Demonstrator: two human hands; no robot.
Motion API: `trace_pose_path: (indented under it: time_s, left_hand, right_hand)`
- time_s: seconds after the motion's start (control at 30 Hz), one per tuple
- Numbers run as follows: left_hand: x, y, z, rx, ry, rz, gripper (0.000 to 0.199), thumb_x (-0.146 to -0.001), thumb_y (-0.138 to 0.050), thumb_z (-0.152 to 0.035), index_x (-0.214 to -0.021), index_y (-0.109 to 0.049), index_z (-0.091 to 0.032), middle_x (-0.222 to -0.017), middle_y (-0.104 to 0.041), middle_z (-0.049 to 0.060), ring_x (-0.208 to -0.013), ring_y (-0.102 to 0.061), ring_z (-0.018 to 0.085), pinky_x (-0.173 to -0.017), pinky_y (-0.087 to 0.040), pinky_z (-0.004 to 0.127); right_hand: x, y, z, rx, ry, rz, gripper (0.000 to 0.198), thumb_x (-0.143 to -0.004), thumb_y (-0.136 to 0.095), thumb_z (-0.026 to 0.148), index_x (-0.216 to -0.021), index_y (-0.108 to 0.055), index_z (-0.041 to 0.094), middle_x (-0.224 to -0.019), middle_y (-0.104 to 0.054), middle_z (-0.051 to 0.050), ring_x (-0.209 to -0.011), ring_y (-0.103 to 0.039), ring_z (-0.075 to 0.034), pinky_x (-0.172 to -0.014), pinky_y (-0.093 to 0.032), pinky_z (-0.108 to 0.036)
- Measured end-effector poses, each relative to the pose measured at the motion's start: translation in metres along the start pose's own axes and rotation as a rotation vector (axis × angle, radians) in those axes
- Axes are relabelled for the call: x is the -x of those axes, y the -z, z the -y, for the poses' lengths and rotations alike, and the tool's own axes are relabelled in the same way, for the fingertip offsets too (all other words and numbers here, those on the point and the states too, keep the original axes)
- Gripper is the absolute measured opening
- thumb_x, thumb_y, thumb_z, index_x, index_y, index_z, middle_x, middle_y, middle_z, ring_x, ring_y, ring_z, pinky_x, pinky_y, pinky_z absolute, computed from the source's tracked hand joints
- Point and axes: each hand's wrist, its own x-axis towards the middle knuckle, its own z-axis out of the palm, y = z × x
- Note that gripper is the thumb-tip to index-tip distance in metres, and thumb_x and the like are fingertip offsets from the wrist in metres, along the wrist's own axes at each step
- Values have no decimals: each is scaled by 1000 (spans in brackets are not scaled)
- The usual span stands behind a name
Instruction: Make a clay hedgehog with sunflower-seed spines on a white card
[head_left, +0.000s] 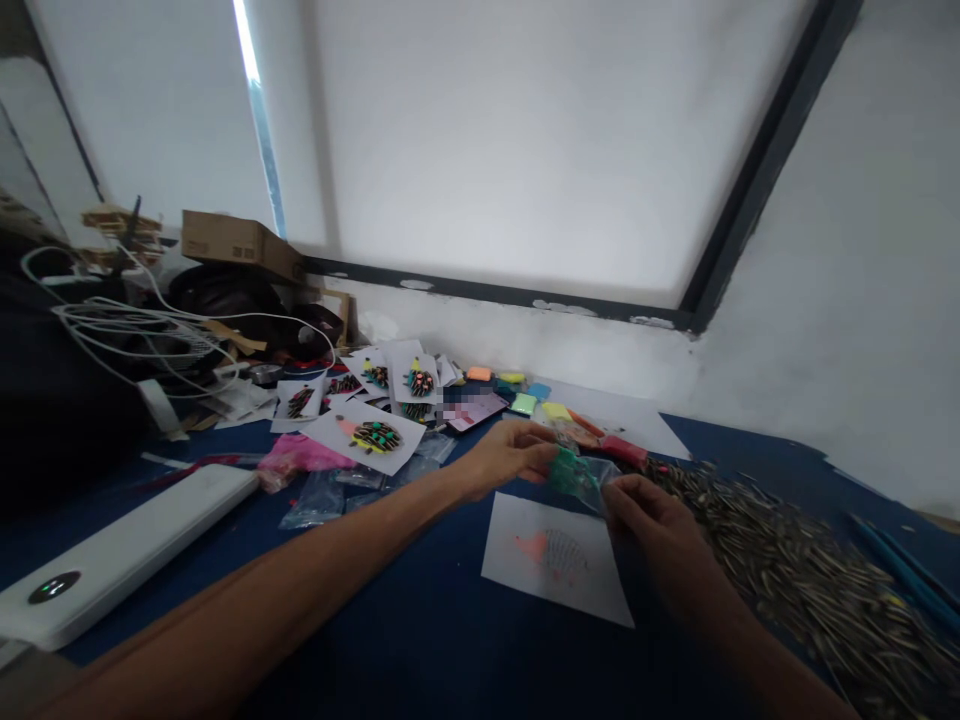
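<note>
Between my two hands is a clear plastic bag (589, 482) with green modelling clay (564, 470) in it. My left hand (511, 456) pinches the green end of the bag. At the other end, my right hand (643, 512) grips the clear plastic between thumb and fingers. Just below lies a white sheet with a hedgehog drawing (559, 560); its face is coloured pink-orange and its body is only outlined. A large heap of striped sunflower seeds (795, 570) spreads to the right of my right hand.
Packets of coloured clay (523, 404) and a phone (474, 410) lie behind my hands. Hedgehog pictures covered with seeds (375, 437), a pink bag (304, 453) and clear bags (315, 500) are at left. A white power bank (142, 550) sits nearer me. Blue tool handles (904, 570) lie far right.
</note>
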Motion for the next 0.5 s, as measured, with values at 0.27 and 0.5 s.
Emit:
trace_pose_path:
  time_s: [0.27, 0.5]
  left_hand:
    - [20, -20, -4, -233, -260, 183, 27, -73, -71, -35, -81, -61, -12, -71, -60, 1, -62, -54, 9, -54, -39, 19]
    - [22, -25, 2, -74, -190, 222, 29, -76, -67, -39, -72, -56, -12, -60, -58, 1, -56, -55, 9, -52, -41, 20]
  right_hand:
    - [9, -9, 4, 129, 127, -24, 28, -76, -62, 48, -67, -57, 22, -59, -52, 3, -56, -48, -13, -52, -39, -25]
    - [12, -13, 7, 185, 209, 39, 29, -82, -55, 46, -65, -57, 22, -60, -56, 1, -55, -52, -14, -53, -42, -25]
